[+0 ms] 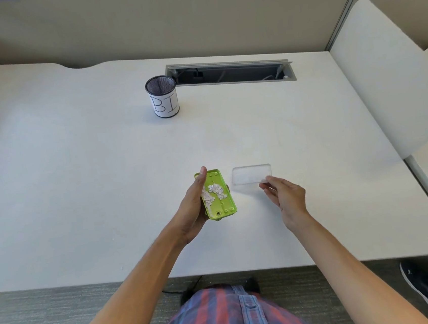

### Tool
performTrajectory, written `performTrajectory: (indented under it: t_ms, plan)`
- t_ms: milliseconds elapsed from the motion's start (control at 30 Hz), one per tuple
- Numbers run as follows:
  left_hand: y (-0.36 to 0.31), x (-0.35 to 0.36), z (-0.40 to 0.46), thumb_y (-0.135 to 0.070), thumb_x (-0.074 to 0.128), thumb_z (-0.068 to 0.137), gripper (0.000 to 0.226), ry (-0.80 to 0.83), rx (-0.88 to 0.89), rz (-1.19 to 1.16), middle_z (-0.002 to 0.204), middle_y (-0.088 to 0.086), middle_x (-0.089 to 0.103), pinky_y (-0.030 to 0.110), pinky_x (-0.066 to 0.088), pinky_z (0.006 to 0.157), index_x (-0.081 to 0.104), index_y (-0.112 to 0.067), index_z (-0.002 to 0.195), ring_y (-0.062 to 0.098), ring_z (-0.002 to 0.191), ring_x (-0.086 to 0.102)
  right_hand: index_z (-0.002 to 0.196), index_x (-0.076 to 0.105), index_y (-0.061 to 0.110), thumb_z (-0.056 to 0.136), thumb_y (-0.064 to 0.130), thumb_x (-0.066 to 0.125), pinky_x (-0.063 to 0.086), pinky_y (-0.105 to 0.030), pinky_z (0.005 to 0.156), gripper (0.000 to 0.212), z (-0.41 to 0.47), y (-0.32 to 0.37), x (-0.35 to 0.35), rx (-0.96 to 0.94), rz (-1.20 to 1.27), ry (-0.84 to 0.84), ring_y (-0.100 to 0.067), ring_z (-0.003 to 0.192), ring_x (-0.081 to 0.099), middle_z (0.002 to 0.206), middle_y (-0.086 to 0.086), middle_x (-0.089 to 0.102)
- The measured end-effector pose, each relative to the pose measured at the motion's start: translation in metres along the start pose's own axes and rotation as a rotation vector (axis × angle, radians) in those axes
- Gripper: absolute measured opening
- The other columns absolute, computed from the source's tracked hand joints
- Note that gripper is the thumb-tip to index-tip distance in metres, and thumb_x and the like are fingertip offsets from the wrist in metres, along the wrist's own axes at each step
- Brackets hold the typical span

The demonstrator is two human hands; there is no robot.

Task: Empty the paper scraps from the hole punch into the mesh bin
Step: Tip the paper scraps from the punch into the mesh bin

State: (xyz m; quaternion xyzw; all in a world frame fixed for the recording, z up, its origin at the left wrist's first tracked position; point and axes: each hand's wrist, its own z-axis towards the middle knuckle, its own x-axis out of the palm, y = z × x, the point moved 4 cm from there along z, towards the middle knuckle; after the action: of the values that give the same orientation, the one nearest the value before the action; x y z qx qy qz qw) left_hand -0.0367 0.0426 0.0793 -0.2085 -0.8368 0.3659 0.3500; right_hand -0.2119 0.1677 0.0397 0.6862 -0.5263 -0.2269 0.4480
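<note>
Okay, I saw the left hand (192, 209) gripping the green hole punch (217, 194) above the desk (77, 176), paper scraps (213, 192) heaped inside it. The right hand (285, 196) pinched a clear cover (251, 174). The mesh bin (162, 96) stood well apart, farther back.

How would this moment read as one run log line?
left hand: holds green hole punch, scraps inside | right hand: at clear cover | mesh bin: apart
</note>
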Motion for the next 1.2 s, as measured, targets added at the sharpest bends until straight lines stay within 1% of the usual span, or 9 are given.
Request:
performTrajectory:
  t_ms: [200,333,433,533,667,767,900,1000,1200]
  plan:
    - [0.000,-0.006,0.010,-0.065,0.049,0.078,0.052,-0.015,0.004,0.005,0.099,0.007,0.071,0.032,0.053,0.063,0.055,-0.027,0.112,0.018,0.086,0.068,0.082,0.077,0.016,0.085,0.032,0.071,0.057,-0.039,0.088,0.017,0.015,-0.005,-0.018,-0.169,-0.482,-0.083,-0.020,0.081,0.074,0.074,-0.002,0.076]
    - [-0.001,-0.011,0.018,-0.069,0.047,0.077,0.062,-0.021,0.021,0.028,0.092,0.006,0.072,0.034,0.053,0.071,0.055,-0.022,0.117,0.019,0.082,0.069,0.113,0.070,0.012,0.091,0.038,0.063,0.050,-0.032,0.082,0.035,-0.003,0.017,-0.020,-0.501,-1.050,-0.184,-0.022,0.095,0.070,0.105,-0.004,0.075]
    - [-0.001,-0.014,0.025,-0.072,0.045,0.077,0.066,-0.046,0.037,0.034,0.090,0.006,0.072,0.034,0.052,0.070,0.056,-0.020,0.117,0.022,0.081,0.068,0.116,0.068,0.014,0.091,0.038,0.064,0.057,-0.036,0.076,0.035,-0.023,0.025,-0.002,-0.693,-0.992,-0.044,-0.014,0.093,0.069,0.109,0.003,0.072]
    - [-0.005,-0.012,0.029,-0.073,0.039,0.080,0.067,-0.055,0.049,0.046,0.092,0.008,0.073,0.034,0.054,0.069,0.057,-0.019,0.116,0.027,0.085,0.067,0.113,0.069,0.020,0.087,0.046,0.063,0.056,-0.028,0.070,0.037,-0.045,0.026,0.027,-0.657,-0.821,0.163,0.001,0.089,0.068,0.102,0.014,0.070]
    - [-0.013,-0.009,0.036,-0.072,0.031,0.087,0.073,-0.061,0.052,0.081,0.100,0.007,0.074,0.043,0.052,0.089,0.062,-0.012,0.116,0.027,0.094,0.069,0.121,0.063,0.026,0.080,0.061,0.064,0.057,-0.029,0.071,0.054,-0.072,0.032,0.060,-0.657,-0.782,0.326,0.001,0.094,0.065,0.113,0.019,0.065]
    - [-0.020,-0.006,0.043,-0.071,0.031,0.089,0.077,-0.057,0.046,0.096,0.112,0.010,0.074,0.043,0.053,0.093,0.055,-0.009,0.129,0.032,0.105,0.070,0.126,0.057,0.029,0.068,0.076,0.062,0.055,-0.027,0.072,0.075,-0.079,0.037,0.077,-0.754,-1.006,0.291,0.001,0.095,0.061,0.118,0.022,0.058]
    - [-0.029,-0.003,0.051,-0.066,0.025,0.095,0.077,-0.055,0.043,0.157,0.113,0.014,0.073,0.034,0.058,0.082,0.061,-0.004,0.122,0.027,0.104,0.071,0.131,0.052,0.031,0.060,0.079,0.066,0.048,-0.025,0.074,0.087,-0.071,0.037,0.091,-0.781,-1.182,0.221,-0.004,0.108,0.054,0.117,0.017,0.057]
    - [-0.034,-0.002,0.057,-0.068,0.023,0.095,0.084,-0.014,0.032,0.184,0.122,0.020,0.068,0.045,0.050,0.101,0.062,0.000,0.125,0.034,0.114,0.065,0.133,0.051,0.030,0.065,0.068,0.072,0.048,-0.027,0.075,0.081,-0.060,0.033,0.095,-0.771,-1.188,0.190,-0.010,0.109,0.053,0.112,0.012,0.061]
    - [-0.040,-0.001,0.073,-0.074,0.030,0.084,0.091,0.067,0.043,0.142,0.124,0.021,0.067,0.050,0.045,0.106,0.063,0.000,0.125,0.036,0.117,0.063,0.122,0.062,0.027,0.069,0.059,0.068,0.049,-0.033,0.083,0.062,-0.049,0.035,0.099,-0.814,-1.006,0.079,-0.010,0.089,0.060,0.091,0.011,0.067]
